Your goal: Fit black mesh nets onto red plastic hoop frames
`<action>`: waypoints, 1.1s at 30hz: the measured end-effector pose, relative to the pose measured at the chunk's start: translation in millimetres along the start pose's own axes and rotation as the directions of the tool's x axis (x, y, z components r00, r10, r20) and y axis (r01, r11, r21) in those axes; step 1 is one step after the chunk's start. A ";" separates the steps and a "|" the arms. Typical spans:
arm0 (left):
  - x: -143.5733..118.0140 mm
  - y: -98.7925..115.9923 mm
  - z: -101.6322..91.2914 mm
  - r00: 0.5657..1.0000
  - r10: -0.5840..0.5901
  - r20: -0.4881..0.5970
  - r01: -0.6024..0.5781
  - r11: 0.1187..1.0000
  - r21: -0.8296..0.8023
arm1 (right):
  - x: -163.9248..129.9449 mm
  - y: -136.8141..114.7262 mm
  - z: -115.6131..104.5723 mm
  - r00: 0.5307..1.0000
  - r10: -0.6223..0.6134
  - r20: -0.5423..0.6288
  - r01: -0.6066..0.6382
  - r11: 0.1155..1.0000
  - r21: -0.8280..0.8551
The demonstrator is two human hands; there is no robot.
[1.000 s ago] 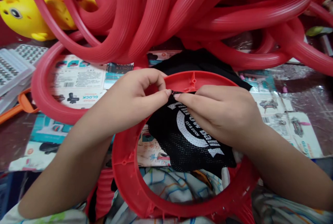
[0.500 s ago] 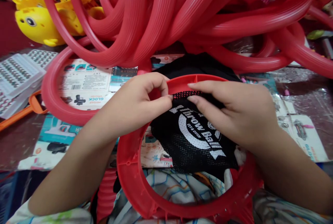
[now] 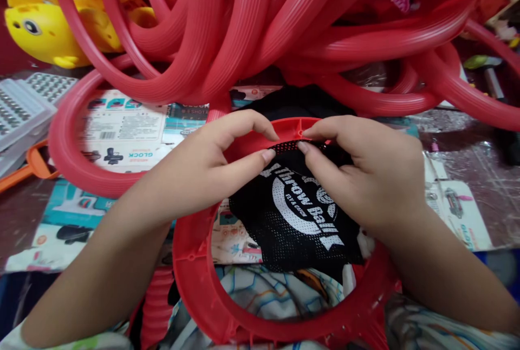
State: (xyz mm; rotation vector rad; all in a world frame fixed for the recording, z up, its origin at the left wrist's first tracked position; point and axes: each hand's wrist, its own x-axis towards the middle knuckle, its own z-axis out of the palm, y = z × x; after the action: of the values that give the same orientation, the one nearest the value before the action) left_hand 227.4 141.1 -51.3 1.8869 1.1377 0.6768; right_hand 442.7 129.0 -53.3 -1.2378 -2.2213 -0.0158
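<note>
A red plastic ring frame (image 3: 193, 258) with ribs along its channel rests tilted against my lap. Black mesh netting (image 3: 280, 236) printed "Throw Ball" in white hangs across its opening, and more black fabric is bunched behind the far rim. My left hand (image 3: 219, 160) pinches the mesh's top edge between thumb and index fingertip, close to the rim's inner side. Just right of it, my right hand (image 3: 365, 166) holds the same edge with thumb and forefinger against the rim. Its other fingers are curled and partly hidden.
Large red ribbed rings (image 3: 244, 30) pile up beyond the frame. Yellow fish-like toys (image 3: 44, 33) lie at back left, above clear trays of small metal parts (image 3: 20, 111) and an orange handled piece (image 3: 38, 163). Printed cardboard (image 3: 125, 122) covers the tabletop.
The view has shifted slightly, so everything sits further left. My left index fingertip has moved along the mesh edge towards my right hand; both hands stay at the far rim.
</note>
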 end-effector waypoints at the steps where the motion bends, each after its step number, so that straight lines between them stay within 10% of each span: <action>1: -1.0 0.7 -0.4 0.999 0.039 0.001 -0.039 0.998 0.045 | -0.4 0.6 0.1 1.000 0.001 -0.003 -0.001 1.000 0.003; 11: -2.8 4.6 -9.9 0.964 0.236 0.123 -0.253 0.955 0.153 | -1.3 3.5 -3.1 0.999 -0.034 0.002 0.034 0.998 0.048; 33: 2.7 3.8 -4.3 0.975 0.152 0.163 -0.178 0.971 0.158 | -1.3 1.2 -12.2 0.963 -0.049 0.266 0.112 0.967 -0.229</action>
State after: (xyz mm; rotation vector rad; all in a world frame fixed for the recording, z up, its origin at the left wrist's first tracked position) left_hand 227.0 144.1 -45.7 2.1588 0.9766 0.5301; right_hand 450.1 125.2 -44.1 -1.3404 -2.5577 -0.1722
